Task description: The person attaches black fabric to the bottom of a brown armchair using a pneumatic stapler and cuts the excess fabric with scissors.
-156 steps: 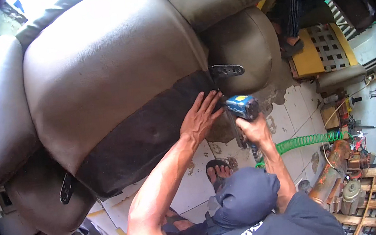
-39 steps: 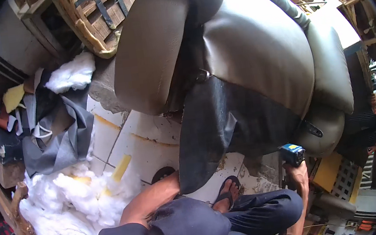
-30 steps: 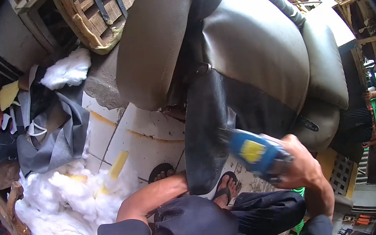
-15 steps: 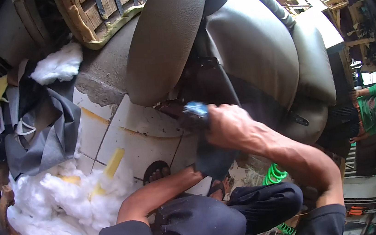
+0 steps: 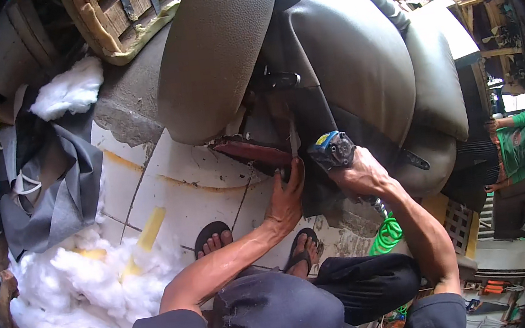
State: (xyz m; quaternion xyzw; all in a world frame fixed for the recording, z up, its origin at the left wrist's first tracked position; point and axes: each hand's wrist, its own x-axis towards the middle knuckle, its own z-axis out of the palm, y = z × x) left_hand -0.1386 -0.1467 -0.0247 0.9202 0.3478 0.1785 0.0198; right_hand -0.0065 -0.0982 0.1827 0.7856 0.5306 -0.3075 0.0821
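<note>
Because the half-curled left hand [image 5: 286, 200], its hold impossible to tell, lies at eight o'clock from the blue tool [image 5: 332, 151] gripped by the right hand [image 5: 362, 173], a slip could jab it, while uneven tension could crease the black flap [image 5: 310, 109] at the tool's eleven o'clock.

Place: upholstery workshop. Evidence: 1 padded brown seat [image 5: 358, 65]; a tool [image 5: 333, 149] on a green coil hose [image 5: 386, 235]; white stuffing [image 5: 74, 302] heaped on the tiled floor [image 5: 173, 206] beside grey sheeting [image 5: 72, 198]; 1 wooden frame [image 5: 114, 15], its dark straps [image 5: 125, 1] bare.
</note>
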